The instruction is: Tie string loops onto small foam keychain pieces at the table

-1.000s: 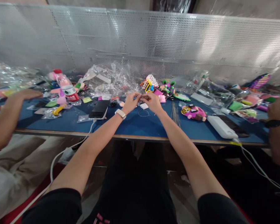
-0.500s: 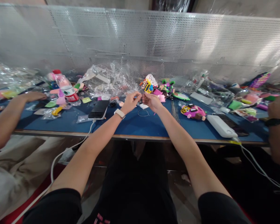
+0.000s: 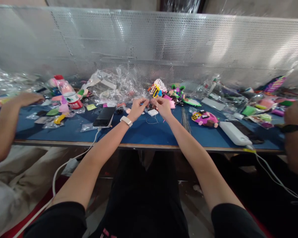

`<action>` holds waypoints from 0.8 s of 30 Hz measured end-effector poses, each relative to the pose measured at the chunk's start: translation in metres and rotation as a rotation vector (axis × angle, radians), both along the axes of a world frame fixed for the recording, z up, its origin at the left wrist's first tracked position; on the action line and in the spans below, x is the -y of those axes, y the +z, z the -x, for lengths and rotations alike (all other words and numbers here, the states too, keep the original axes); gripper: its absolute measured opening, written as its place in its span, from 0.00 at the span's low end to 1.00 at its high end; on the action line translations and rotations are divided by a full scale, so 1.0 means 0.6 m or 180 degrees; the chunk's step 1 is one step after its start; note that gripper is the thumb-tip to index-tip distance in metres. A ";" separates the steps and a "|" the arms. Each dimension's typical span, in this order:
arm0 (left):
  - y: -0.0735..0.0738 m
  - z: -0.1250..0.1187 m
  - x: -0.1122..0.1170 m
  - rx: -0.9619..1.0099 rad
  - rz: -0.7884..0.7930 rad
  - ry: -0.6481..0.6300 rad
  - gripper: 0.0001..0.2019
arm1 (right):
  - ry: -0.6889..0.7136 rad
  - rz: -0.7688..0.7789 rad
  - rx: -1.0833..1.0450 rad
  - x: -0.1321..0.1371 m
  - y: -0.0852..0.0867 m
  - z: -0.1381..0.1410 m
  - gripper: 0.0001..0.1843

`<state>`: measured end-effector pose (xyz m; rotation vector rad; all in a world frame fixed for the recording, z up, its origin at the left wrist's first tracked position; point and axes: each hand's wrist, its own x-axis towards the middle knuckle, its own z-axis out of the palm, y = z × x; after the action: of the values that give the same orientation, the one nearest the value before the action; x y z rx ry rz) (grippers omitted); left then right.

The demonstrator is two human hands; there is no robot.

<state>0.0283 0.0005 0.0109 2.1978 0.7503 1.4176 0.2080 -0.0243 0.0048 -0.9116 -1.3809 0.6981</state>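
My left hand (image 3: 137, 108) and my right hand (image 3: 162, 107) are raised just above the blue table (image 3: 144, 132), close together, both with fingers pinched. What they pinch is too small to name; a thin pale strand seems to run between them. A white watch (image 3: 126, 121) is on my left wrist. Below the hands lie a thin wire loop (image 3: 152, 120) and a small white piece (image 3: 153, 112). Behind them stand several colourful foam figures (image 3: 164, 92).
A black phone (image 3: 104, 116) on a white cable lies left of my hands. A pink foam face (image 3: 205, 118) and a white power bank (image 3: 234, 133) lie to the right. Crumpled clear bags (image 3: 116, 86) and a bottle (image 3: 69, 95) stand behind. Other people's arms (image 3: 7, 122) reach in at both sides.
My hands have drawn slightly apart and lifted a little; the small orange and blue piece between the fingertips one second ago no longer shows. The left neighbour's hand shifted a little.
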 end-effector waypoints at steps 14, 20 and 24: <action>0.009 -0.006 0.027 -0.0355 -0.0120 -0.0335 0.20 | 0.0464 0.1090 -0.0744 -0.001 0.010 -0.005 0.25; 0.000 -0.004 0.012 -0.0010 -0.0122 -0.0023 0.19 | 0.0106 0.0711 -0.0609 -0.005 -0.008 0.009 0.22; -0.005 -0.001 -0.002 0.0288 -0.0034 0.0357 0.18 | -0.0694 -0.0299 0.0378 0.006 -0.016 0.022 0.15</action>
<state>0.0291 0.0017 0.0077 2.1129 0.8471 1.5673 0.1950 -0.0276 -0.0045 -1.0236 -1.3811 0.4160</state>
